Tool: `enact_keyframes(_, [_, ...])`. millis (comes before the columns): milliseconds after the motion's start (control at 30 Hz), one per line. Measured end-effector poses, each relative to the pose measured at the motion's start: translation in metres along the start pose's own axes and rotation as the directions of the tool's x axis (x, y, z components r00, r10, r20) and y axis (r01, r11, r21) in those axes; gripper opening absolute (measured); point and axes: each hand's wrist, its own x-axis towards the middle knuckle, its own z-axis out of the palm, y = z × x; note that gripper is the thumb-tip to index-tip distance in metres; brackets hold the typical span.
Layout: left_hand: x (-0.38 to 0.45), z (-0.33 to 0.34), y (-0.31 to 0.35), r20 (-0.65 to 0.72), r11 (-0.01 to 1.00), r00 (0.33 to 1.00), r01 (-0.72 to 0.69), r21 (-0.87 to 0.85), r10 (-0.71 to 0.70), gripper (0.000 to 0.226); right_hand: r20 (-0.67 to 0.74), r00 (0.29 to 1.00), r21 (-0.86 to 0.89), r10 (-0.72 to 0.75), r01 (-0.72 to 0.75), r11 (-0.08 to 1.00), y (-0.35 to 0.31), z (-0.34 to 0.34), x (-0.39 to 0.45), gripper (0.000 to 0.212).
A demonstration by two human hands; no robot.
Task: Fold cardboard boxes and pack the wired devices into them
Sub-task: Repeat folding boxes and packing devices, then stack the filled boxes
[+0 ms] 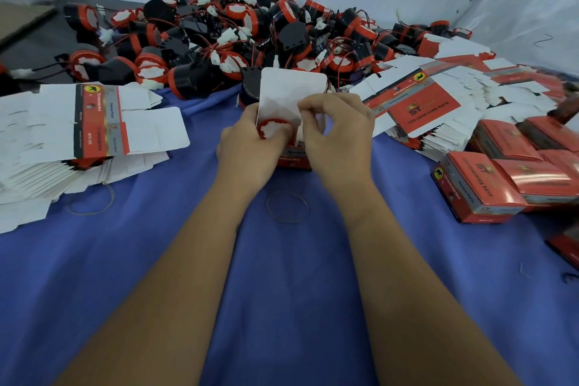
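Observation:
A small red cardboard box (294, 160) stands open on the blue cloth at the middle, its white lid flap (291, 88) upright. Inside it sits a black wired device with a red rim and white centre (273, 130). My left hand (247, 147) grips the box's left side with the thumb by the device. My right hand (338, 135) pinches a white inner flap at the box's opening. Behind the box lies a big heap of the same red and black wired devices (250, 37).
Flat unfolded boxes are stacked at the left (87, 128) and at the right (438, 94). Closed red boxes (507, 172) crowd the right edge. Two rubber bands (286, 207) lie on the blue cloth (282, 291) near my wrists. A white wall sits behind.

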Motion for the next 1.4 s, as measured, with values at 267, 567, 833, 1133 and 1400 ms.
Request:
enact_keyframes(267, [0.001,0.001,-0.003,-0.124,1.000,0.992,0.025,-0.010,-0.026,0.042,0.070,0.956,-0.361,-0.286,0.292,0.886,0.009,-0.004,0.001,0.015])
enact_keyframes(567, [0.001,0.001,-0.004,-0.140,0.999,0.990,-0.029,0.013,0.031,0.020,0.239,0.968,0.084,-0.069,0.051,0.995,0.004,-0.005,0.000,0.041])
enact_keyframes(833, [0.001,-0.005,0.007,0.054,0.769,0.983,0.170,-0.616,-0.174,0.040,0.373,0.905,0.308,0.205,-0.329,0.893,0.010,-0.002,-0.001,0.025])
enact_keyframes(1133, [0.005,-0.008,-0.008,-0.125,0.964,0.979,-0.182,-0.191,0.160,0.031,0.244,0.960,0.308,0.141,-0.214,0.927,0.010,0.000,-0.001,0.047])
enact_keyframes(1400, [0.008,-0.030,-0.012,-0.082,0.945,0.992,-0.113,-0.307,0.092,0.046,0.435,0.876,0.460,0.207,-0.414,0.785,0.015,-0.012,0.002,0.035])
